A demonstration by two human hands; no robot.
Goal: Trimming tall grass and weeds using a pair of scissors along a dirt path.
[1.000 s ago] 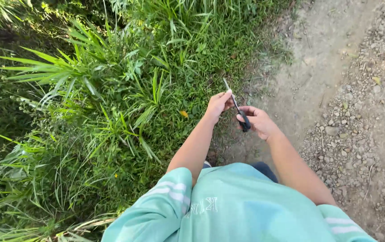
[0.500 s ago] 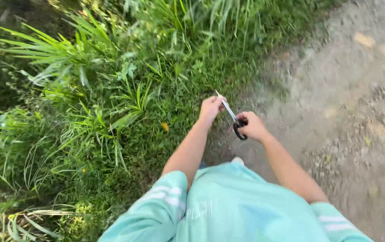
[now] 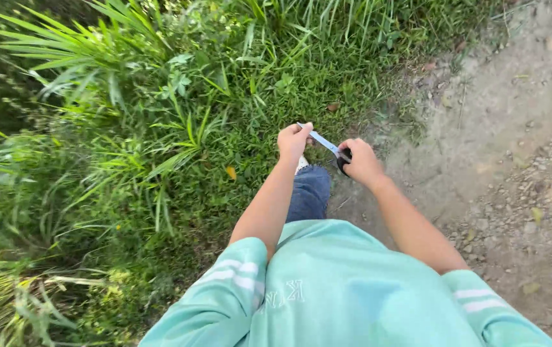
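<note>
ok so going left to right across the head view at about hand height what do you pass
tall grass clump → yellow fallen leaf → left hand → scissors → right hand → bare dirt path → loose gravel

Your right hand [image 3: 360,162] covers most of the black handles of the scissors [image 3: 327,146], so you cannot tell how your fingers sit in the loops. Your left hand [image 3: 294,140] hides the blade tips. Whether the blades are parted is too small to tell. Your shirt [image 3: 346,289] runs off the bottom edge and hides your legs, except one knee in jeans [image 3: 309,191].
</note>
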